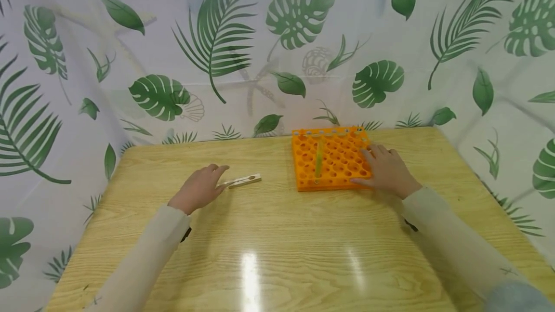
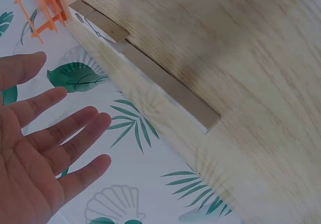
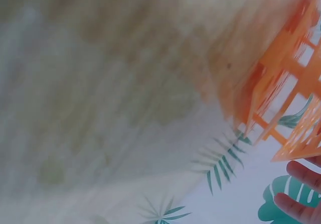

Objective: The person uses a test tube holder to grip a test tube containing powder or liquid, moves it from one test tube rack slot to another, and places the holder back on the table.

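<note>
My left hand (image 1: 199,188), fingers spread and slightly bent, hovers beside a wooden test tube clamp (image 1: 248,180). In the left wrist view the clamp (image 2: 168,86) lies flat, its long handle and short arm showing, apart from the fingers. An orange test tube rack (image 1: 303,188) full of round holes stands right of the clamp. Across its top lies a test tube (image 1: 319,160) with yellow-green content. My right hand (image 1: 390,170) rests at the rack's right side, fingers extended over its edge. The right wrist view shows only some fingertips (image 3: 301,176) near the rack's lattice side.
The wood-grain table (image 1: 277,235) carries the rack near its back edge. A white cloth backdrop (image 1: 243,61) printed with green leaves rises behind and on both sides.
</note>
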A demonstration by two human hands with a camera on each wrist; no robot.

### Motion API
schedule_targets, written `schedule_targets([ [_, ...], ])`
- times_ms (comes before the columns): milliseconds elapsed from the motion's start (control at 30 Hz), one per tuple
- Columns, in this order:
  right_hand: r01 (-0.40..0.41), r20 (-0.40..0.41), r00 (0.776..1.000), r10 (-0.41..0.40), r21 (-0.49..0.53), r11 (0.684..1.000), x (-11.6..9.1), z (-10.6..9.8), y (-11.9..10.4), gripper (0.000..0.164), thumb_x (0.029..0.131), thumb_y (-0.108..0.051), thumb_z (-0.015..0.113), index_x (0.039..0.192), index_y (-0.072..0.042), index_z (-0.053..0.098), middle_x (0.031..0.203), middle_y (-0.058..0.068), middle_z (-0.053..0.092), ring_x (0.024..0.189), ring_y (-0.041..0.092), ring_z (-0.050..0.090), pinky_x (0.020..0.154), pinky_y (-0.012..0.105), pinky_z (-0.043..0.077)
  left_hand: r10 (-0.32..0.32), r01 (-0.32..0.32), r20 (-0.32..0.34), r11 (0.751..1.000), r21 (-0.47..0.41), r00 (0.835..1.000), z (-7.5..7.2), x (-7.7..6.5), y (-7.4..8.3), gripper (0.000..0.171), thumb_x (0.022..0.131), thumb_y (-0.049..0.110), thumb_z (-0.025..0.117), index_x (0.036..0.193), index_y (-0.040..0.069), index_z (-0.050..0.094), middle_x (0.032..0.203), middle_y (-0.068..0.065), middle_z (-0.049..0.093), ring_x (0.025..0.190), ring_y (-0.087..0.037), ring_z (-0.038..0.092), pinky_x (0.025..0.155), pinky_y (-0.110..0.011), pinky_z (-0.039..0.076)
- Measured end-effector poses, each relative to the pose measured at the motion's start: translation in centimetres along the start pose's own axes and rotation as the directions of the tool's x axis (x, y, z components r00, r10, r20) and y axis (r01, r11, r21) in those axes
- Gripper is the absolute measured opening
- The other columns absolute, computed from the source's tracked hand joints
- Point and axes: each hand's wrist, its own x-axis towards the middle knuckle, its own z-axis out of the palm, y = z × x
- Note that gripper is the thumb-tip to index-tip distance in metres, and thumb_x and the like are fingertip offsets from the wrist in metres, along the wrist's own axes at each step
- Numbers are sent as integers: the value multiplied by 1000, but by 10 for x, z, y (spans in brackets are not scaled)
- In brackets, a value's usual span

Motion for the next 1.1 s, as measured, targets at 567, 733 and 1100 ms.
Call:
schedule_targets([
  [567,96,-149,984,-93,16,995,-22,-3,-15,72,71,-53,70,120,-2,57,109,19,54,97,35,53,70,49,46,12,-12,-4,1000,2,1000,1,-4,4,48,94,22,57,136,2,44,120,-20,57,98,-32,62,84,-44,51],
  [733,92,-139,986,-89,17,996,-21,-2,-14,73,72,-53,70,119,0,56,111,21,53,96,36,51,68,49,47,17,-17,-1,1000,26,1000,3,2,5,50,93,23,59,136,2,44,119,-20,58,96,-31,62,83,-44,51],
  [1100,104,-127,987,-97,50,993,-18,2,-11,70,73,-50,71,120,0,56,113,23,51,94,37,51,70,50,47,-34,14,162,993,120,986,11,29,-5,43,92,19,58,130,2,49,114,-20,59,96,-33,62,81,-46,51],
])
